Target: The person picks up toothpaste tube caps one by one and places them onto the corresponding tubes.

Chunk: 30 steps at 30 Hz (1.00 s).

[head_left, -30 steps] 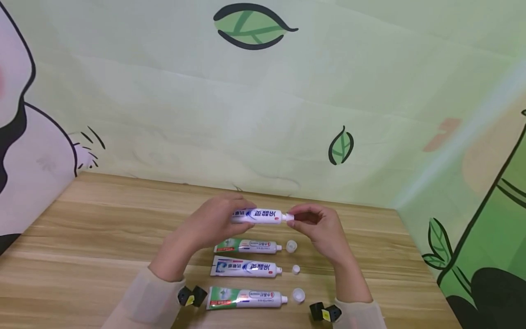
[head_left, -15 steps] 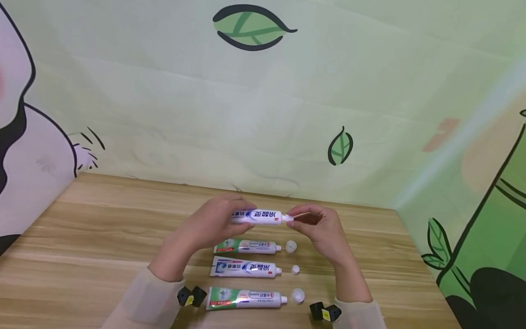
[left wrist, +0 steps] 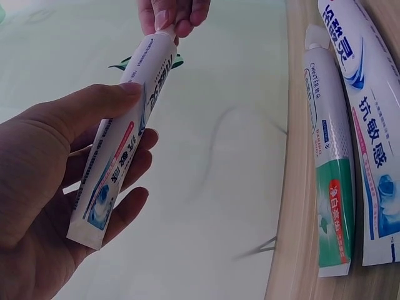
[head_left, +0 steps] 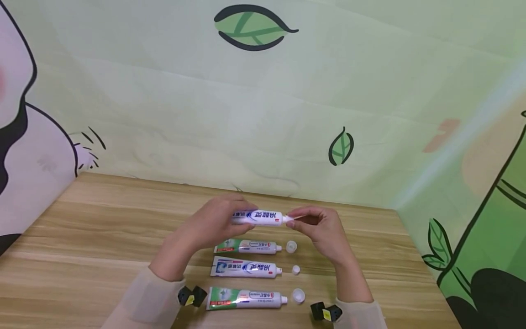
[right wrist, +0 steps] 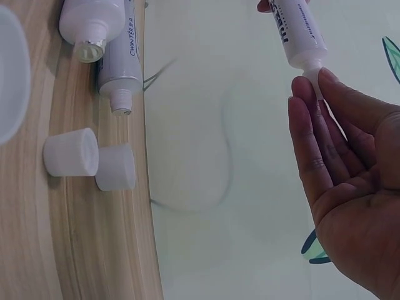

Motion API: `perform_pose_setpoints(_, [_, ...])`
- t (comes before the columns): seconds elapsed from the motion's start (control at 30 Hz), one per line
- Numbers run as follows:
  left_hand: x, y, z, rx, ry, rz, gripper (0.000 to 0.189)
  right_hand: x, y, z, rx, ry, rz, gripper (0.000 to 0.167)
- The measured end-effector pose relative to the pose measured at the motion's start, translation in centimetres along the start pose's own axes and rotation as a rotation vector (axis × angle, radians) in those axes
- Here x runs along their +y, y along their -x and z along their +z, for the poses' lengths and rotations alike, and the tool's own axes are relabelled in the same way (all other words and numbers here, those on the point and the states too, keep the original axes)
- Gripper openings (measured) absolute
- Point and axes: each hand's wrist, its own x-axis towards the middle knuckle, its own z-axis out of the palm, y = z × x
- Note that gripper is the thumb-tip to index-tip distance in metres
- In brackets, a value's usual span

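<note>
My left hand [head_left: 213,220] grips a white and blue toothpaste tube [head_left: 269,218] around its body, holding it level above the table. In the left wrist view the thumb lies along one side of this tube [left wrist: 119,137], with fingers behind it. At the nozzle end, my right hand [head_left: 322,228] pinches a small white cap [right wrist: 312,76] between thumb and fingertips. The cap sits right at the nozzle, partly covered by the fingers. Nearer to me, a green and white tube [head_left: 250,246], a white and blue tube [head_left: 246,267] and a larger green and white tube [head_left: 246,299] lie in a row.
Beside the lying tubes' uncapped nozzles stand three loose white caps: a far cap [head_left: 291,246], a small middle cap [head_left: 296,269] and a wide near cap [head_left: 298,295]. The wooden table [head_left: 123,205] meets a printed leaf-pattern backdrop [head_left: 185,114] behind.
Both hands and the held tube stay almost in place. The right fingertips have shifted slightly on the white cap.
</note>
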Motion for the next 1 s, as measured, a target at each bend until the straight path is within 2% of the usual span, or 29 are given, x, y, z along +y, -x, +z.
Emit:
perform_pose_setpoints(0.8, [-0.02,-0.09,0.38,-0.03,-0.041,0.014,0.043,0.32,-0.24,0.27,-0.041,-0.007,0.037,0.014])
perform_pose_setpoints(1.0, [-0.26,-0.08,0.3,-0.043,-0.003,-0.019,0.042,0.26,-0.17,0.14,-0.051,0.013,0.068,0.021])
